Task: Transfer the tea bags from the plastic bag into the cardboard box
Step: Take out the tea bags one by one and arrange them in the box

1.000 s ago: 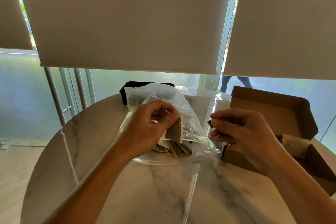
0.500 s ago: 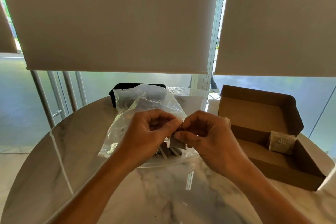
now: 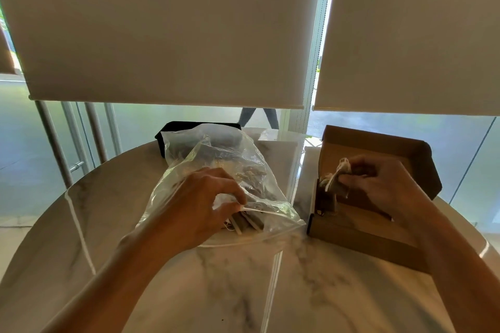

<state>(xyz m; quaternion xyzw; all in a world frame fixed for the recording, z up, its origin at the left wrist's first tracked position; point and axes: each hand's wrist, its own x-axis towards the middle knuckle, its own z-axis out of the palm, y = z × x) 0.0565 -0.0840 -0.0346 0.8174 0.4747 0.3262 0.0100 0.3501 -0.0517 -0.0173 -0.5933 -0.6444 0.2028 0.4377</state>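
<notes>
A clear plastic bag (image 3: 243, 167) lies on the marble table, with several tea bags (image 3: 247, 222) showing near its open mouth. My left hand (image 3: 200, 205) pinches the bag's rim and holds the opening up. To the right stands an open cardboard box (image 3: 359, 235) with its lid raised. My right hand (image 3: 384, 186) hovers over the box's left end, pinching a tea bag (image 3: 334, 184) whose white string loops above my fingers. My right hand and forearm hide most of the box's inside.
The round marble table (image 3: 243, 292) has a seam running down its middle. A black object (image 3: 167, 138) sits behind the plastic bag at the far edge. Roller blinds and a glass wall stand beyond, where a person's legs (image 3: 259, 116) pass outside.
My right hand took a tea bag at the bag's mouth and carried it right, over the box. My left hand stayed at the plastic bag and now holds only its rim.
</notes>
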